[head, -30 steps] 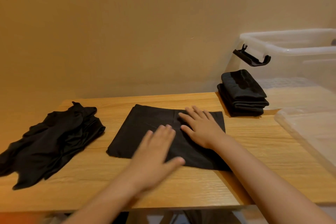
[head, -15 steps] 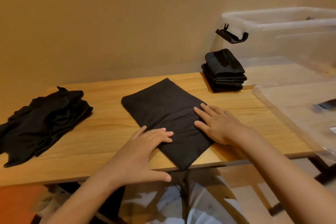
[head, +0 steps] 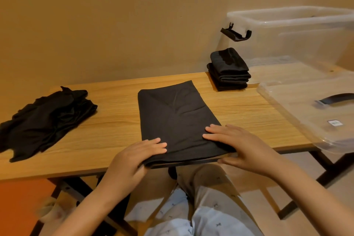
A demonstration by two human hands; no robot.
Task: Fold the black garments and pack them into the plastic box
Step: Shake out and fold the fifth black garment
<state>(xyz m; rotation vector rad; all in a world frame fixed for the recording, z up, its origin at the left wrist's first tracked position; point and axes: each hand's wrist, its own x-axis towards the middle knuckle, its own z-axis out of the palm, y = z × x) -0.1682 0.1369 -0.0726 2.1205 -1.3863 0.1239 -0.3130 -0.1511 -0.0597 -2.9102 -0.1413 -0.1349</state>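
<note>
A half-folded black garment (head: 172,117) lies in the middle of the wooden table (head: 115,101), its near end hanging over the front edge. My left hand (head: 134,157) pinches the near left corner, fingers on top and thumb below. My right hand (head: 239,147) pinches the near right corner the same way. At the back right sits a stack of folded black garments (head: 228,71), beside the clear plastic box (head: 287,30). A crumpled pile of black garments (head: 47,119) lies at the left.
The box's clear lid (head: 306,113) with a dark handle lies on the table's right end, overhanging the front. A black latch (head: 236,33) sticks out from the box's left wall. A wall stands close behind the table. My legs are below the front edge.
The garment has been turned lengthwise and drawn toward the front edge. Both hands slid from flat on the cloth to its near corners and took hold of them.
</note>
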